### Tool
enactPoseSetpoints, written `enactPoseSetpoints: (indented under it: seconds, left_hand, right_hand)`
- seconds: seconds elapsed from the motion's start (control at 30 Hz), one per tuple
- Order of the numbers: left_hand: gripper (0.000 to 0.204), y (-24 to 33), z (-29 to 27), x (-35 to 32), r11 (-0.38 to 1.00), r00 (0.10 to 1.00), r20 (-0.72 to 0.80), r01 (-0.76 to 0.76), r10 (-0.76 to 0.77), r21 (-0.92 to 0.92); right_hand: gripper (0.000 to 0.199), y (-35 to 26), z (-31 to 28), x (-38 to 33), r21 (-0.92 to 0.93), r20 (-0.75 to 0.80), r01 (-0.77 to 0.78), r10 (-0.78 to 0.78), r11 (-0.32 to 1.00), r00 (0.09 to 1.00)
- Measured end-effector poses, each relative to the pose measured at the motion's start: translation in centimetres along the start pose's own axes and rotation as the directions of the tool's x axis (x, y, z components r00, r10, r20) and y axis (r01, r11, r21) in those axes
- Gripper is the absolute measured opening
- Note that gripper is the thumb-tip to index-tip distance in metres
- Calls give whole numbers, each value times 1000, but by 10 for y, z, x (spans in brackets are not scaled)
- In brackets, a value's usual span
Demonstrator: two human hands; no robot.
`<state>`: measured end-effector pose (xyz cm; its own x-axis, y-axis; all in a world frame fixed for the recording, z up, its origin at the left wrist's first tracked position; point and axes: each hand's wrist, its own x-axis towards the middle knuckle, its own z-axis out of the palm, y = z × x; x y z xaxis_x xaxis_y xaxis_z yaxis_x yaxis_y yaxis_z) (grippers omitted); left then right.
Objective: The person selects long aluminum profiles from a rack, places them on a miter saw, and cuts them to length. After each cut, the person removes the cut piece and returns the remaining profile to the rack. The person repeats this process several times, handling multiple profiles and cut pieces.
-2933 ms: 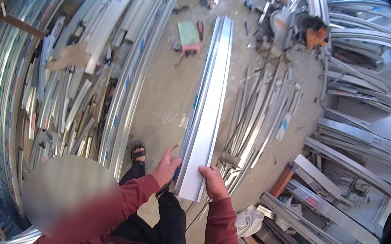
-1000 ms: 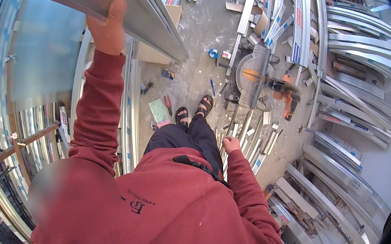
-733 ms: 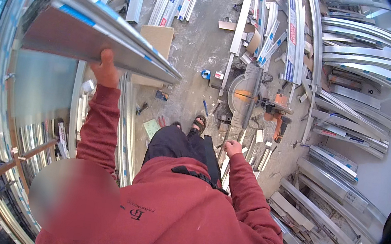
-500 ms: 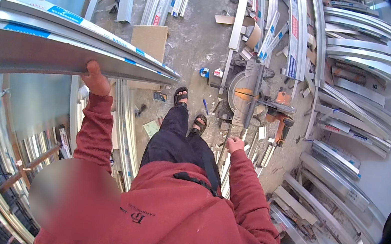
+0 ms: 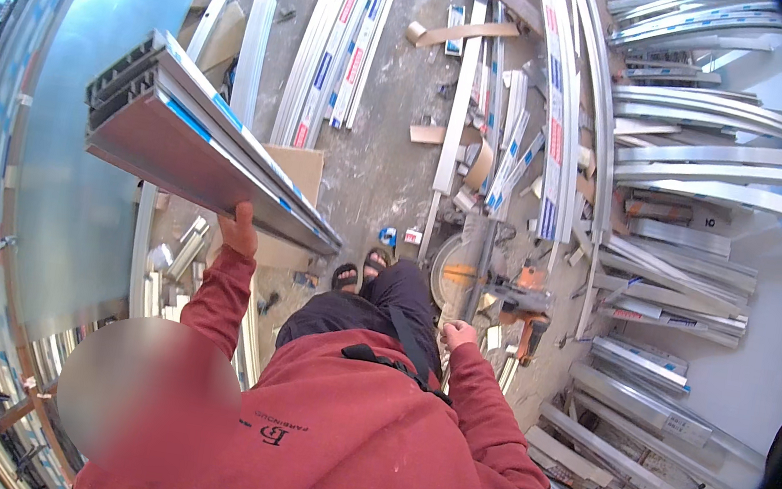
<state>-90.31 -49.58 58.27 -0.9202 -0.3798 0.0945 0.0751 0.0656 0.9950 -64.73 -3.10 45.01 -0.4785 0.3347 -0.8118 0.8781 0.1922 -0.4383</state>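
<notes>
My left hand [image 5: 239, 230] grips a long aluminium profile [image 5: 214, 142] by its edge, thumb showing on the flat grey face and the other fingers hidden behind. Blue and white film strips cover parts of the profile. Its hollow, chambered end [image 5: 121, 88] is at the upper left, and it narrows down toward my feet, where its other end looks close to the floor. My right hand [image 5: 458, 336] is closed in front of my right hip, near the mitre saw [image 5: 459, 273]; what it holds, if anything, I cannot make out.
Film-covered profiles [image 5: 350, 46] lie on the floor ahead, with offcuts and cardboard [image 5: 293, 167] around. A blue tape measure [image 5: 387, 236] is beyond my feet. Racked profiles [image 5: 715, 177] line the right side; a large shiny sheet [image 5: 95, 129] stands left.
The profile's chambered end has swung into view, and the profile has shifted right and steepened. My feet have stepped forward, and the mitre saw is nearer my right hand.
</notes>
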Motion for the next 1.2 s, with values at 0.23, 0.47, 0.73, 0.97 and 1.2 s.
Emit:
enactPoseSetpoints:
  seconds: [0.23,0.47,0.73,0.97,1.2]
  left_hand:
    - [78,-72,33,89,996,996,46,74,-76,50]
    - [79,-98,134,240,973,971,74,225,-228,57]
    - [77,-63,266,395,964,967,80,230,-242,137]
    - [73,-118,341,567,840,853,155,431,-499,331]
    - [80,-80,472,774,834,874,150,371,-462,409]
  right_hand:
    - [18,-105,-42,82,-94,-32,4,-7,996,999]
    - [29,-269,-128,233,-448,25,165,-172,879,985]
    - [29,-658,-230,333,-219,-83,316,-340,923,937]
    - [33,-887,-226,458,-242,27,465,-473,852,880]
    - [30,-966,-254,564,-218,-52,327,-346,920,937]
